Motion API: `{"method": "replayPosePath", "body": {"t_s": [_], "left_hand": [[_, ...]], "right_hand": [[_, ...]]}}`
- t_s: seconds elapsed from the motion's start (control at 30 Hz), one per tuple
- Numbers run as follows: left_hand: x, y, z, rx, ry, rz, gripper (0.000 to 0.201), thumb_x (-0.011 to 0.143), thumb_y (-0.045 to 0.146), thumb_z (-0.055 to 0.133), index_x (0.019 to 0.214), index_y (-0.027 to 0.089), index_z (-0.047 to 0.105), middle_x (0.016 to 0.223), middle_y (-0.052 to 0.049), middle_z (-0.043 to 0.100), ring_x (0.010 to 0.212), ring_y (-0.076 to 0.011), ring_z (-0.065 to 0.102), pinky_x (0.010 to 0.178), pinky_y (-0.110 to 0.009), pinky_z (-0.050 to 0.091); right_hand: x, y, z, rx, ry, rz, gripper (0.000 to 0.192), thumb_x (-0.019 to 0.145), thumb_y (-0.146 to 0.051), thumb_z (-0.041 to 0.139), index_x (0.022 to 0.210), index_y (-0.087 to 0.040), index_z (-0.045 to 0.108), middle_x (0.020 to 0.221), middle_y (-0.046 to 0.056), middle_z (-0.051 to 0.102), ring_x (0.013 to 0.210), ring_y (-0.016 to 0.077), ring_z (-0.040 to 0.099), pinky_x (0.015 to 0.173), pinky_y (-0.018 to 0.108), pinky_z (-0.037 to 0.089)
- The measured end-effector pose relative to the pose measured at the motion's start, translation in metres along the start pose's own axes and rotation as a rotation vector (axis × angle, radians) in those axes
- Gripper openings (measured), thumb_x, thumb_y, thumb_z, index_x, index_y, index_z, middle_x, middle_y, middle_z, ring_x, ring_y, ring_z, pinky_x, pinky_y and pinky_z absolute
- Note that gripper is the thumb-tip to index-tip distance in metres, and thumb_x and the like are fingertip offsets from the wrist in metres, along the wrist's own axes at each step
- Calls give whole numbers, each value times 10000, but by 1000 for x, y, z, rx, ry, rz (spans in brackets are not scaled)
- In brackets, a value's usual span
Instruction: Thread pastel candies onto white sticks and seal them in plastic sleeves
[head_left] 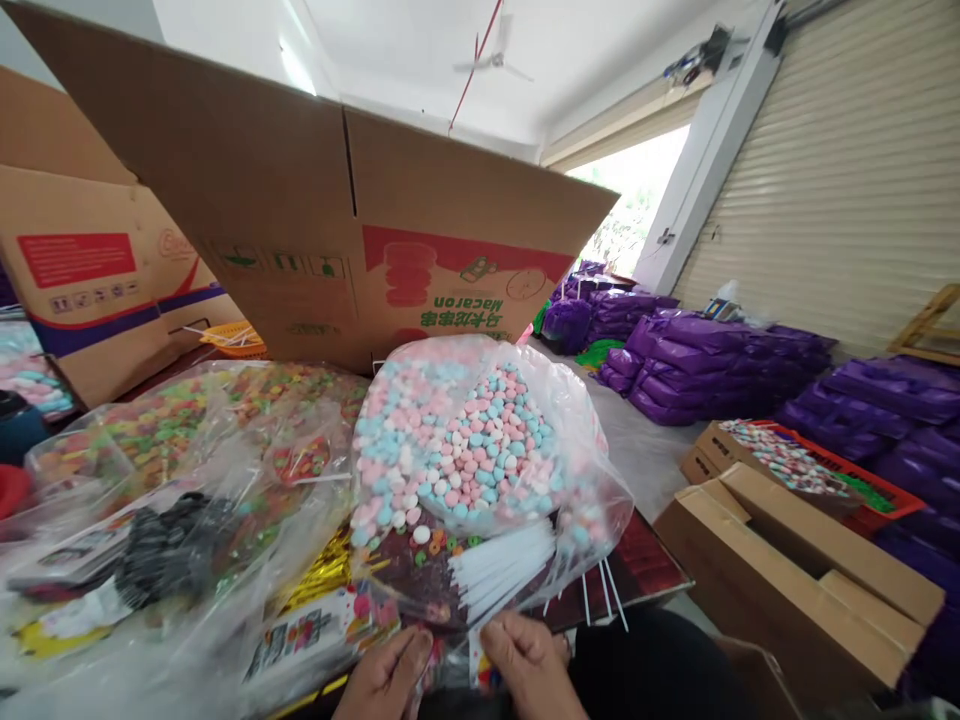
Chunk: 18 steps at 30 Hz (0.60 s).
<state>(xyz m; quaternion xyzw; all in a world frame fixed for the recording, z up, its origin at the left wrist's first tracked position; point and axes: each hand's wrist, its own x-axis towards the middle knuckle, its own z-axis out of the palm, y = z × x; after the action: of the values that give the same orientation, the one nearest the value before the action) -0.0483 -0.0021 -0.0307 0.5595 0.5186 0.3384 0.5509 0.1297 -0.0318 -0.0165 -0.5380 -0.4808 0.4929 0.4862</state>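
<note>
At the table's near edge, my left hand (pixel 391 668) is closed, thumb against fingers, on the side of a small clear printed bag (pixel 480 666). My right hand (pixel 529 660) pinches the same bag's other side; the lower part of it is out of sight. Just beyond my fingers lies a fan of white sticks (pixel 502 566). Behind them a large clear bag of pink, blue and white candies (pixel 480 440) lies open. Some loose ring-shaped candies (pixel 435 545) are scattered beside the sticks. Printed packaging (pixel 322 630) and gold ties (pixel 330 570) lie left of my hands.
Bags of orange and green ring candies (pixel 157 420) cover the left side, with a black bundle (pixel 169 545) before them. A large cardboard box (pixel 300 220) rises behind. To the right stand an open carton (pixel 795 570) and stacked purple bags (pixel 697 365).
</note>
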Motion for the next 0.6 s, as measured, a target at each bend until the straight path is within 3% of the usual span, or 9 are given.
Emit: {"method": "replayPosePath", "body": {"t_s": [0.07, 0.13, 0.23, 0.33, 0.5, 0.6], "left_hand": [[-10, 11, 2, 61, 1, 23, 624, 766, 786, 455, 566, 198, 514, 480, 25, 401, 460, -118, 333, 479, -256, 289], [-18, 24, 2, 142, -34, 136, 514, 841, 637, 499, 614, 186, 594, 575, -1, 523, 567, -130, 452, 563, -244, 369], [-22, 37, 2, 170, -189, 143, 319, 870, 472, 542, 925, 215, 724, 815, -10, 679, 681, -136, 544, 641, -240, 423], [-22, 41, 5, 149, -283, 139, 312, 880, 444, 543, 886, 193, 729, 836, -20, 703, 765, -149, 596, 707, -241, 447], [-19, 46, 13, 254, -280, 263, 279, 893, 373, 510, 859, 178, 706, 830, -34, 692, 794, -158, 588, 764, -266, 451], [-16, 47, 17, 258, -256, 249, 226, 882, 341, 518, 821, 183, 668, 788, -12, 660, 756, -144, 561, 760, -267, 438]], "right_hand": [[-5, -9, -3, 16, 1, 12, 546, 722, -731, 598, 601, -201, 553, 541, -18, 492, 542, 131, 439, 546, 258, 369], [-10, -14, -9, -23, 54, -14, 503, 694, -659, 675, 555, -199, 527, 534, -22, 481, 557, 125, 428, 550, 253, 369], [-14, -13, -17, -102, 139, 9, 465, 765, -582, 647, 541, -201, 502, 517, -25, 465, 540, 116, 403, 513, 244, 332], [-17, -10, -23, -161, 151, 22, 490, 814, -569, 602, 516, -201, 475, 495, -24, 448, 506, 105, 374, 474, 243, 296], [-17, -11, -24, -203, 230, -61, 508, 849, -545, 569, 503, -204, 422, 485, -37, 385, 504, 92, 321, 462, 238, 271], [-16, -13, -23, -208, 236, -94, 484, 855, -513, 562, 509, -202, 429, 497, -39, 377, 509, 90, 313, 463, 232, 273]]}}
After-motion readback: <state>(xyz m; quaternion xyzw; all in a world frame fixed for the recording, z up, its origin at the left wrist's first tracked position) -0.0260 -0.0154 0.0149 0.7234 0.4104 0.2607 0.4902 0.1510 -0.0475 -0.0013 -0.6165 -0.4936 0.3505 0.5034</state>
